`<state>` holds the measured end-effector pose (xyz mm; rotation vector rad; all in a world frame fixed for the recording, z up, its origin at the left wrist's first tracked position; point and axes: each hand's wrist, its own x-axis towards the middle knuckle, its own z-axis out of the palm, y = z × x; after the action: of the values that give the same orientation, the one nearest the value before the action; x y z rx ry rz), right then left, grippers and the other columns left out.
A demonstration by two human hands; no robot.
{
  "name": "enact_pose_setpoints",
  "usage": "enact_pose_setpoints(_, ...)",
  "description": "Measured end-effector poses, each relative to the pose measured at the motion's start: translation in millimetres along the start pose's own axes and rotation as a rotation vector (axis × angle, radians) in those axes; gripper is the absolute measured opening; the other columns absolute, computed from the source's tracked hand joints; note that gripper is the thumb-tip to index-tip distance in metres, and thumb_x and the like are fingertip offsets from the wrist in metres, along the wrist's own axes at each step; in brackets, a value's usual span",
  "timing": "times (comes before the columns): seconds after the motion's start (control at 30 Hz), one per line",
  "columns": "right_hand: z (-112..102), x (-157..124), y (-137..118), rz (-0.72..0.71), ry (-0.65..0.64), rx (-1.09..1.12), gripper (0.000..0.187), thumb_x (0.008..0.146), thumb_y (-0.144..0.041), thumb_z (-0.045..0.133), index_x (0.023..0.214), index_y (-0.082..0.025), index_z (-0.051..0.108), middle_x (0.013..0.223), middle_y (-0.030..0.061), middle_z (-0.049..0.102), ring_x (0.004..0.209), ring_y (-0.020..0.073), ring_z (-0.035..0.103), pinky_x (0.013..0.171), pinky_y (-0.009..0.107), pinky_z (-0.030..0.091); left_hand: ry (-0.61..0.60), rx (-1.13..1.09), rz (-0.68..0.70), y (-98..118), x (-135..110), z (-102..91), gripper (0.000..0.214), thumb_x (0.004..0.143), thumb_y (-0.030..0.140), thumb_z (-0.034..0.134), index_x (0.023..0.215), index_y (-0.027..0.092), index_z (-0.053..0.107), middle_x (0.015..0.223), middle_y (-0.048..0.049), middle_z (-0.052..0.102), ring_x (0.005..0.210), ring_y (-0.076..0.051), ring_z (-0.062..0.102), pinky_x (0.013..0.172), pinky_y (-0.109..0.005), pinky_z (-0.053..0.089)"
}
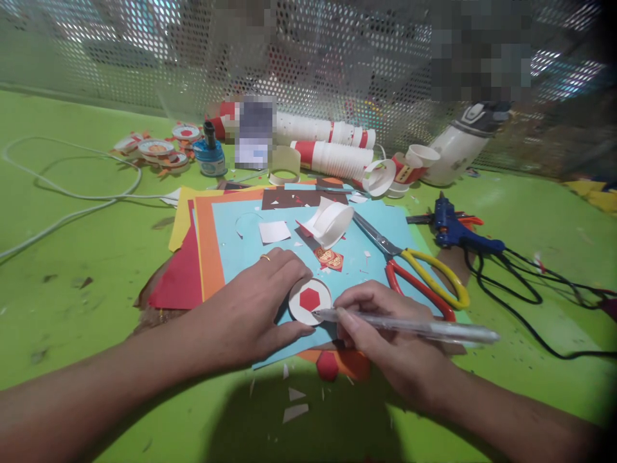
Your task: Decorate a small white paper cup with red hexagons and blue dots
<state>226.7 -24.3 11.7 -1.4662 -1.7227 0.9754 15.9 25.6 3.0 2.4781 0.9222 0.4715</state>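
Observation:
Between the thumb and fingers of my left hand (pixel 270 289) is a white paper disc (pixel 295 307) with a raised rim, probably a cup bottom. A red hexagon (pixel 309 299) lies in its middle. My right hand (pixel 385 328) grips a clear pen (pixel 429 326), its tip touching or just over the disc beside the hexagon's lower edge. Below both hands, a second red hexagon (pixel 328 366) rests by orange paper. Under them lie light blue sheets (pixel 241 238). A curved white cup cutting (pixel 332 222) and scissors (pixel 378 236) with red and yellow handles lie beyond.
A blue glue gun (pixel 446 222) with black cord lies right. At the back are stacked paper cups (pixel 332 161), a leaning white bottle (pixel 456 145), a blue jar (pixel 210 158) and several small paper crafts (pixel 157 149). A white cable (pixel 72 193) loops left; paper scraps are scattered about.

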Motion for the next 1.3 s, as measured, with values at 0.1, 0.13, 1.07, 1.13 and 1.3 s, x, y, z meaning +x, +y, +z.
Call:
enact_pose_setpoints(0.1, 0.7, -0.3, 1.4, 0.015, -0.008, 0.025, 0.012, 0.085, -0.032, 0.062, 0.082, -0.021, 0.065, 0.064, -0.0004, 0.069, 0.056, 0.0118, 0.063, 0.051, 0.021, 0.051, 0.002, 0.006, 0.004, 0.8, 0.1, -0.7, 0.029, 0.085, 0.028, 0.065, 0.107, 0.016, 0.049, 0.103, -0.0082, 0.053, 0.094, -0.026, 0.047, 0.079, -0.040, 0.044)
enact_pose_setpoints(0.13, 0.9, -0.1, 1.9, 0.015, -0.014, 0.034, 0.012, 0.085, -0.032, 0.061, 0.082, -0.021, 0.065, 0.064, -0.0004, 0.068, 0.056, 0.0120, 0.063, 0.052, 0.022, 0.051, 0.003, 0.006, 0.008, 1.0, 0.0, -1.1, 0.029, 0.085, 0.028, 0.065, 0.107, 0.016, 0.049, 0.103, -0.0081, 0.053, 0.094, -0.025, 0.047, 0.079, -0.040, 0.044)
enact_pose_setpoints(1.07, -0.3, 0.6, -3.6, -0.008, -0.006, -0.064, 0.018, 0.084, -0.032, 0.057, 0.075, -0.019, 0.065, 0.063, 0.0023, 0.068, 0.056, 0.0148, 0.062, 0.051, 0.026, 0.049, -0.033, 0.003, -0.022, 1.9, 1.2, -2.3, 0.032, 0.086, 0.033, 0.064, 0.108, 0.014, 0.050, 0.105, -0.0103, 0.054, 0.097, -0.028, 0.048, 0.081, -0.042, 0.044)
enact_pose_setpoints(1.13, 0.2, 0.7, -3.2, -0.012, -0.009, -0.065, 0.017, 0.084, -0.032, 0.058, 0.075, -0.019, 0.065, 0.063, 0.0018, 0.068, 0.055, 0.0144, 0.062, 0.050, 0.026, 0.048, -0.034, 0.001, -0.022, 1.9, 0.9, -2.4, 0.031, 0.087, 0.033, 0.063, 0.108, 0.014, 0.050, 0.105, -0.0102, 0.053, 0.096, -0.027, 0.048, 0.081, -0.043, 0.045)
enact_pose_setpoints(1.3, 0.7, 1.6, -3.7, -0.032, 0.001, -0.065, 0.015, 0.083, -0.029, 0.058, 0.074, -0.019, 0.065, 0.061, 0.0011, 0.068, 0.054, 0.0138, 0.061, 0.050, 0.025, 0.047, -0.026, 0.015, -0.023, 0.8, 0.4, -1.7, 0.032, 0.087, 0.036, 0.062, 0.109, 0.017, 0.049, 0.106, -0.0100, 0.054, 0.098, -0.028, 0.048, 0.082, -0.044, 0.045)
